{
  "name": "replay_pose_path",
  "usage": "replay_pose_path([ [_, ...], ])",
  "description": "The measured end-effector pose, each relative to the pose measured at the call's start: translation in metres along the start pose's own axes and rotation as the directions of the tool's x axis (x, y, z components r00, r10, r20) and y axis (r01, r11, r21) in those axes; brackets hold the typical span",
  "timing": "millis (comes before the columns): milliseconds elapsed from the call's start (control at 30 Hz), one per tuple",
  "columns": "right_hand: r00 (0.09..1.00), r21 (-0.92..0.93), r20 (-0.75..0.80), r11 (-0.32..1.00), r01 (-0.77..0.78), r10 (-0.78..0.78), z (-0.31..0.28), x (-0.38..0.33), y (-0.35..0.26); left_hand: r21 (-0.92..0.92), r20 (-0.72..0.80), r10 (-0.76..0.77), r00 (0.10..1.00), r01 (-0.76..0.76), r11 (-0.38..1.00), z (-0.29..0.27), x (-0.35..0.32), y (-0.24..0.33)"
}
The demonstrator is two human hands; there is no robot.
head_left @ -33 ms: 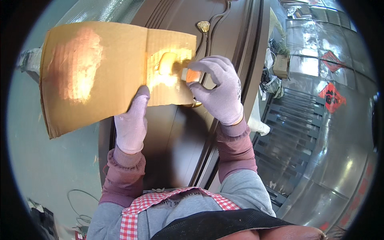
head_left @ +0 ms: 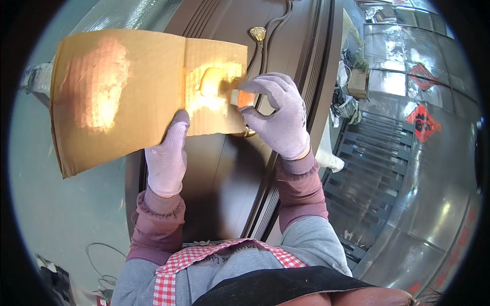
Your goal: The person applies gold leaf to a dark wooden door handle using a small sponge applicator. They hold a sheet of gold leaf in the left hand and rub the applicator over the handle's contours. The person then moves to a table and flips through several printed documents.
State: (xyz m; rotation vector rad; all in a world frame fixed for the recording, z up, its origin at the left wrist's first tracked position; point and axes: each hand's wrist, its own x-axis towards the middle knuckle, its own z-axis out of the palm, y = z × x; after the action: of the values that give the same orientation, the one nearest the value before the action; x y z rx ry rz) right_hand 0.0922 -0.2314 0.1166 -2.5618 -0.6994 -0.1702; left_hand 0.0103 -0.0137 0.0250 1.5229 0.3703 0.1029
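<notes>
My left hand (head_left: 168,158), in a pale lilac glove, grips the lower edge of a folded sheet of brown cardboard (head_left: 148,92), its thumb lying on the front and the other fingers hidden behind. Metallic gold paint (head_left: 210,84) forms a thick wet blob and smears on the right flap. A wider coppery-gold smear (head_left: 99,84) covers the left part. Between thumb and fingertips, my gloved right hand (head_left: 280,115) pinches a small orange-and-white sponge block (head_left: 242,98) at the cardboard's right edge. Whether the sponge touches the cardboard I cannot tell.
Under my hands lies a dark brown door panel (head_left: 219,188) with grooved mouldings and a raised curved ornament ending in a gold knob (head_left: 258,34). Bubble-wrapped material (head_left: 127,15) is at the upper left. A cardboard box (head_left: 358,83) and a dark slatted rack (head_left: 365,158) stand to the right.
The cardboard and the sponge have shifted very slightly left. A little more of the sponge's white side shows.
</notes>
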Motion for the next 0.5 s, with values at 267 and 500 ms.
replay_pose_path([
  [267, 0.833, 0.340, -0.158, 0.821, -0.459, 0.531, 0.011, 0.010, 0.108, 0.553, 0.185, 0.445, 0.876, -0.467, 0.690, -0.009, 0.003, -0.018],
  [500, 0.950, -0.027, -0.126, 0.956, -0.292, 0.287, 0.038, 0.037, 0.156, 0.184, -0.045, 0.012, 0.999, -0.004, 0.983, -0.002, 0.000, -0.011],
])
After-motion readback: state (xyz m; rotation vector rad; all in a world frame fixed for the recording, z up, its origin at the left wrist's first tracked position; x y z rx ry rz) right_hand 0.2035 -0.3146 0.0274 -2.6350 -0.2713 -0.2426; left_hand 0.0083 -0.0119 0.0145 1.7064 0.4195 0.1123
